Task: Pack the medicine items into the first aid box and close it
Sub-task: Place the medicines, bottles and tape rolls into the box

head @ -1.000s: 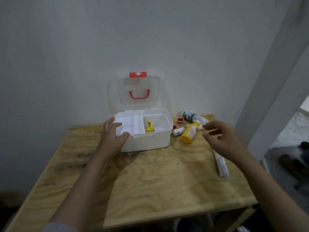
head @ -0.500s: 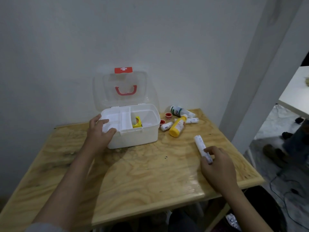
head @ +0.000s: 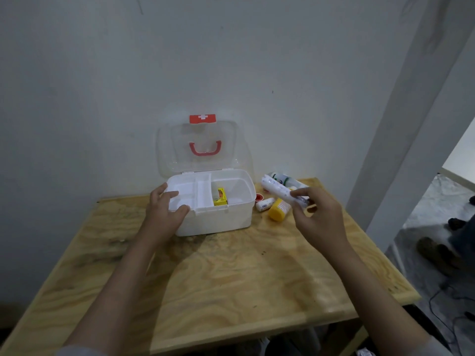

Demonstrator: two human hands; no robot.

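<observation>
The white first aid box point(head: 231, 214) stands open at the back of the wooden table point(head: 231, 278), its clear lid point(head: 203, 147) with a red handle leaning against the wall. A small yellow carton point(head: 220, 197) lies inside the right compartment. My left hand point(head: 164, 211) grips the box's front left corner. My right hand point(head: 318, 217) holds a white wrapped roll point(head: 277, 191) in the air just right of the box. Beneath and behind it lie a yellow bottle point(head: 277, 210), a small white bottle point(head: 264, 204), a red cap point(head: 259, 197) and a green-labelled white bottle point(head: 280, 179).
A grey wall rises right behind the table, and a white post point(head: 411, 124) stands at its right. Past the table's right edge the floor drops away with dark shoes point(head: 434, 250) and cables on it.
My right hand picked the white roll up off the table's right side and lifted it towards the box. My left hand stayed on the box.
</observation>
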